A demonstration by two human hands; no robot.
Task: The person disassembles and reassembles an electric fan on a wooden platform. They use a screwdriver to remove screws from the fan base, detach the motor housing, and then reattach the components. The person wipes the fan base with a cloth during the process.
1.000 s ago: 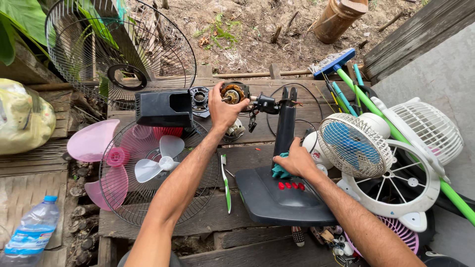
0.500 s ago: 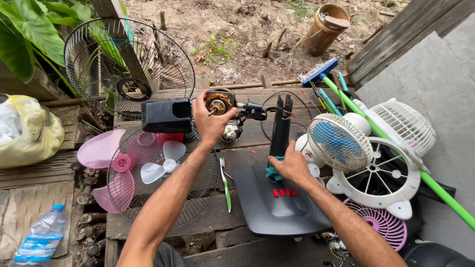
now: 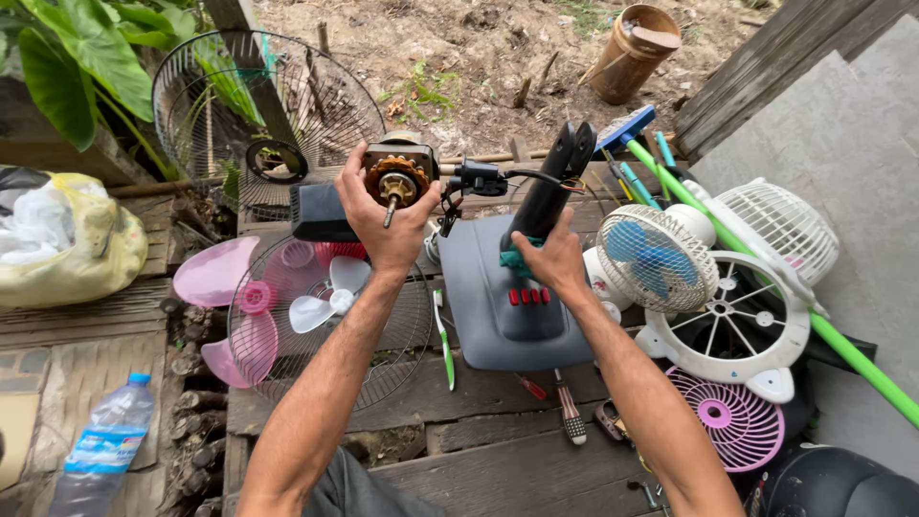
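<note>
Copper windings are facing straight up at the camera now — a second ago the fan motor (image 3: 395, 179) sat low on the planks with the left hand (image 3: 383, 215) draped over it, and half a second ago it was only starting to come up. Now that hand has it lifted clear of the wood and tipped back, fingers wrapped tight around the housing, shaft pointing toward the viewer. So the motor looks properly free of whatever it rested on, apart from the black cable and switch block (image 3: 479, 178) trailing off its right side toward the stand.

The right hand (image 3: 550, 263) hasn't really moved in all three pictures — clamped around the lower part of the black neck (image 3: 555, 182) of the grey fan base (image 3: 512, 306), just above the row of red buttons (image 3: 528, 296). Base lies flat on the wooden planks (image 3: 498, 469).

Around it: a wire guard with a pink blade (image 3: 225, 287) and a white blade (image 3: 321, 302) to the left, a green-handled tool (image 3: 443, 335) beside the base, a screwdriver (image 3: 567, 407) below it, small white fans (image 3: 661, 258) piled on the right.

My read — with the wire attached, motor and stand have to be handled together.
</note>
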